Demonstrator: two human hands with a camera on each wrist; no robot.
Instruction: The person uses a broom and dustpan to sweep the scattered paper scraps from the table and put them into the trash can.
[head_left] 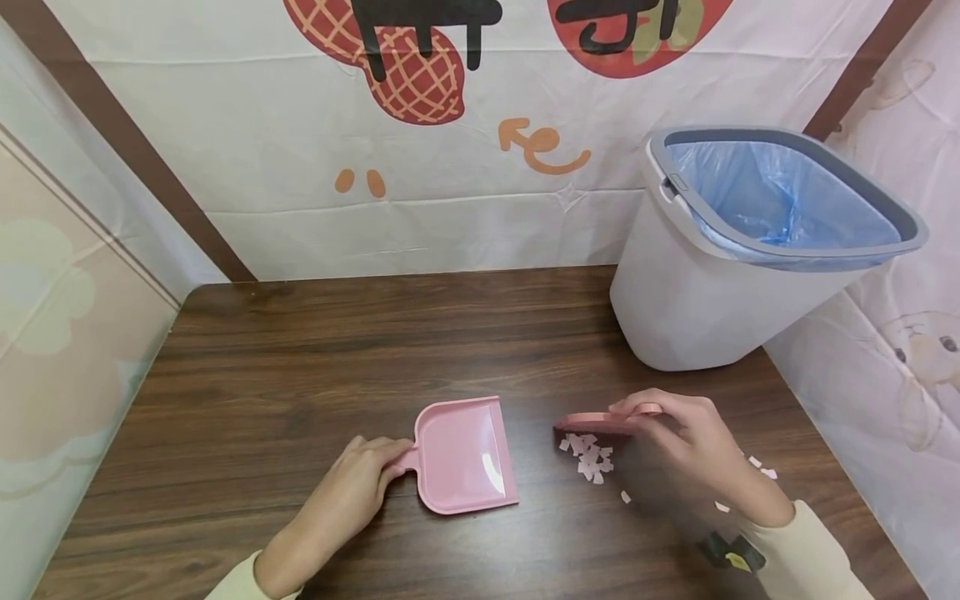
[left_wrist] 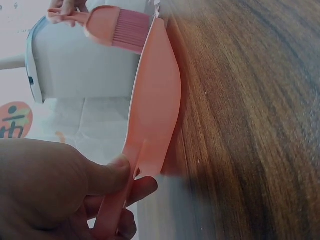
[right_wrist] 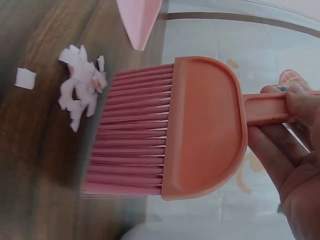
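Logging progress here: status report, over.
Left hand grips dustpan. Right hand holds brush beside scrap pile; stray scraps lie apart. Nothing seen between pile and dustpan.

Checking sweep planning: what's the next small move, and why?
Probably shift the brush round to the right of the scrap pile, to sweep left: in head view it's at the pile's far side, while the dustpan faces the pile, open edge first, from the left.
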